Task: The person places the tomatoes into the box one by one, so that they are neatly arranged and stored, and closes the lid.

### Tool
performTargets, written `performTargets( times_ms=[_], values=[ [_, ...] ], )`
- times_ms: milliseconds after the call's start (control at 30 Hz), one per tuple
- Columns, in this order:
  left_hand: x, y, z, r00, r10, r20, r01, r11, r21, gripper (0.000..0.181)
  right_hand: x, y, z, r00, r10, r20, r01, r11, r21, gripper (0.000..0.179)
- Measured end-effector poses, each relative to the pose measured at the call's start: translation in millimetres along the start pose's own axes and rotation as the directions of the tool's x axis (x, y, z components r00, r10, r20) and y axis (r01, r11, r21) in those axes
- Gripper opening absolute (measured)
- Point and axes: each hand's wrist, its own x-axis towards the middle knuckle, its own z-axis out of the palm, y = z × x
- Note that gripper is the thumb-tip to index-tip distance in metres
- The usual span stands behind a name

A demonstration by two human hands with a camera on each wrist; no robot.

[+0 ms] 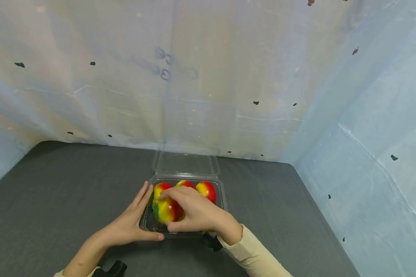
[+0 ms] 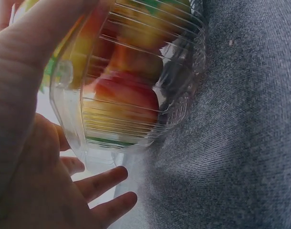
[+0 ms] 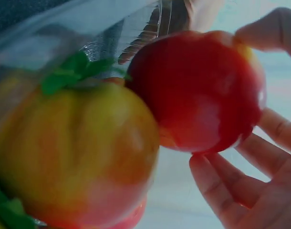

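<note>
A clear plastic clamshell box (image 1: 223, 194) with its lid (image 1: 185, 163) folded back holds several glossy red-and-yellow fruits with green leaves. My right hand (image 1: 197, 209) grips one red-and-yellow fruit (image 1: 167, 211) between thumb and fingers, over the box's left part. In the right wrist view this held fruit (image 3: 198, 93) is beside another leafy fruit (image 3: 83, 152), which shows a groove down its side. My left hand (image 1: 128, 227) lies at the box's front left corner, straight fingers along the left side and thumb by the front edge. Its fingers (image 2: 102, 184) are spread beside the ribbed box wall (image 2: 195, 71).
The box rests on a dark grey tabletop (image 1: 90, 184). Behind it hangs a pale plastic sheet (image 1: 208, 77) with dark spots, and another sheet (image 1: 374, 154) stands at the right. Fruits at the back of the box include one at the right corner (image 1: 207, 191).
</note>
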Motion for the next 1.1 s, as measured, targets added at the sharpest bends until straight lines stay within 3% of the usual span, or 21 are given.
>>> performTargets(
  times_ms=[333,833,1100],
  values=[
    [0.4,0.7,-0.5,1.000,-0.010,0.010,0.010,1.000,0.007,0.124,0.9,3.7,14.3,0.995,-0.019,0.097,0.016,0.999,0.029,0.045],
    [0.1,0.9,-0.9,1.000,-0.007,0.006,0.007,1.000,0.018,0.123,2.6,6.8,26.9,0.993,0.091,0.075,-0.093,0.995,0.029,0.047],
    [0.6,0.8,-1.2,1.000,-0.016,0.004,0.016,1.000,0.019,0.124,-6.8,7.7,22.3,0.997,0.076,0.017,-0.076,0.995,0.061,0.045]
  ],
)
